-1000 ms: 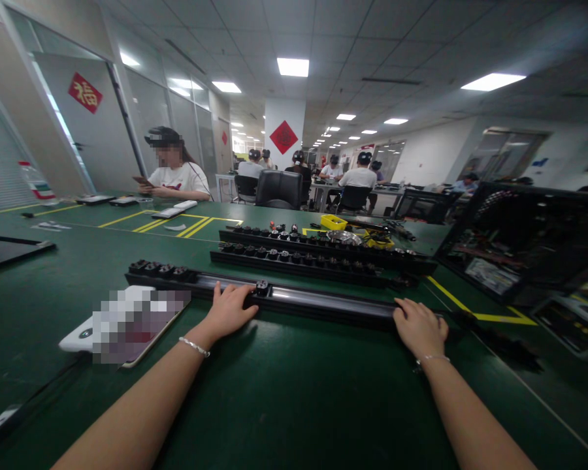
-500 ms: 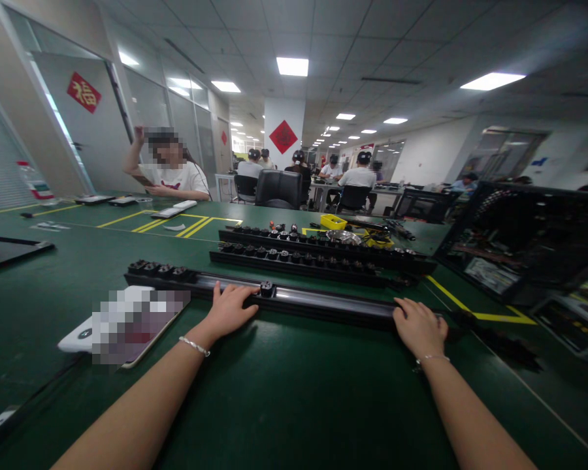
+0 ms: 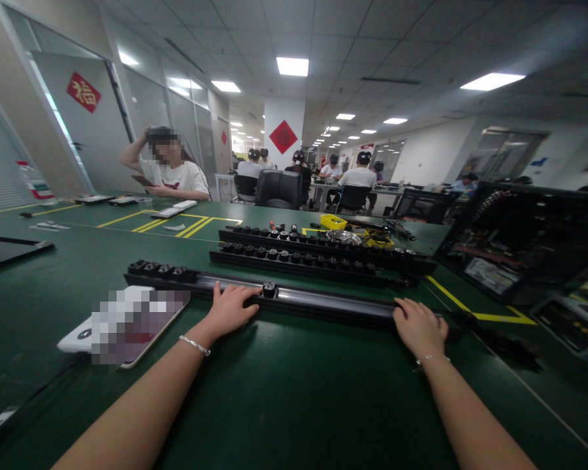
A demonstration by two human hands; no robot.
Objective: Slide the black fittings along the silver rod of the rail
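A long black power strip housing (image 3: pixel 333 305) lies across the green table in front of me, its shiny channel facing up. Several black socket modules (image 3: pixel 157 268) sit together at its left end, and a single socket module (image 3: pixel 269 289) sits in the channel near the middle. My left hand (image 3: pixel 232 309) grips the housing just left of that module, thumb on the near side, fingertips over the channel and against the module or very close to it. Near the right end, my right hand (image 3: pixel 420 326) is closed round the housing, its fingers over the far edge.
Behind lie more black strips (image 3: pixel 298 258) lined with sockets, with a yellow tray (image 3: pixel 333 222) beyond. A white power bank and a phone (image 3: pixel 161 326) lie at left. An open black case (image 3: pixel 524 241) stands at right. A co-worker (image 3: pixel 174 171) sits across the table.
The single socket module has shifted slightly right along the channel, with my left fingertips following it. My right hand stays put. The co-worker's raised hand has moved to their head.
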